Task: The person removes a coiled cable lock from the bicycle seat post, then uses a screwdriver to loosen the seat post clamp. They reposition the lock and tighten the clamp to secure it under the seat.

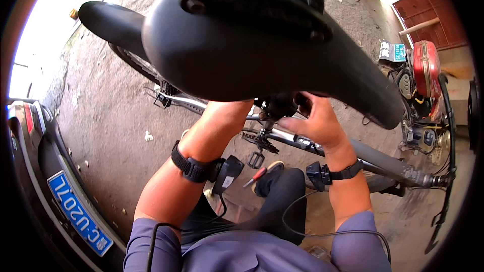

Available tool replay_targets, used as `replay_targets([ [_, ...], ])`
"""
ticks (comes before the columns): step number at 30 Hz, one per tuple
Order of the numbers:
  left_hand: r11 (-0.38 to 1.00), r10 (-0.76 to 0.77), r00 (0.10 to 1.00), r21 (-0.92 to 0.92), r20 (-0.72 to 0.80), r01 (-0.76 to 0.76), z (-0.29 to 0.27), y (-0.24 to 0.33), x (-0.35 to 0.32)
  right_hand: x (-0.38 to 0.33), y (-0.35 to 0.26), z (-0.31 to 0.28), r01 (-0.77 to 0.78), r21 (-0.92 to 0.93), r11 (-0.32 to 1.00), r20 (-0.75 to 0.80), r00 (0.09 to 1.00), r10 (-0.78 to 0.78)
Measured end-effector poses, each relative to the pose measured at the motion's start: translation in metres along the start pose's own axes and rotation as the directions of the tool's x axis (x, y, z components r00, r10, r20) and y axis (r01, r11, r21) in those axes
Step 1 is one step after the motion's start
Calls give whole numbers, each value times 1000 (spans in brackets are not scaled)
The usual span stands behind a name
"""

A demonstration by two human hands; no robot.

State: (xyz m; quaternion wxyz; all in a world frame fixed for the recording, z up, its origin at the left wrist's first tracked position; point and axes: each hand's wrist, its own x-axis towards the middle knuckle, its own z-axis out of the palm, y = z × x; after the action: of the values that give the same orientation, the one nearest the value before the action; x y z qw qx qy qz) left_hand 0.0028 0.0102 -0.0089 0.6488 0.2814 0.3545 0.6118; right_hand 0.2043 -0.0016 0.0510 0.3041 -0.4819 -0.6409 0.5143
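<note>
Peering down remotely, I see a smooth, rounded black seat (227, 50) nearest me. Under it, the right hand (322, 122) bends beside a chunky black clamp (280, 106), whether gripping I can't tell; the seat hides the left hand. Lower slants a grey bike tube (375, 159); beyond, gritty floor (116, 141) and a boxy red case (426, 70).

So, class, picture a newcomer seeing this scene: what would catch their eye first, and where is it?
Probably the big black saddle, which looms across the upper middle of the picture. Just beneath it, the right hand is close to the dark parts under the saddle, while the left hand is hidden from view. Bright colour comes next: a blue plate at lower left and a red case at upper right.
</note>
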Motion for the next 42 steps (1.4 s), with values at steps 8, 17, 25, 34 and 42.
replay_targets([
  [8,917,-140,990,380,22,121,20,36,20,15,-26,-78,-248,78,966,-1,969,248],
  [17,829,-219,974,537,51,159,24,51,17,51,-73,-47,-257,9,966,107,961,255],
  [25,830,-178,983,543,42,127,23,62,12,69,-112,-29,-171,-113,979,217,957,192],
  [34,848,18,997,529,-74,24,14,69,-29,86,-144,9,40,-207,978,404,913,49],
  [42,951,-102,936,242,-337,191,8,34,-116,88,-146,14,111,-271,956,510,859,45],
])
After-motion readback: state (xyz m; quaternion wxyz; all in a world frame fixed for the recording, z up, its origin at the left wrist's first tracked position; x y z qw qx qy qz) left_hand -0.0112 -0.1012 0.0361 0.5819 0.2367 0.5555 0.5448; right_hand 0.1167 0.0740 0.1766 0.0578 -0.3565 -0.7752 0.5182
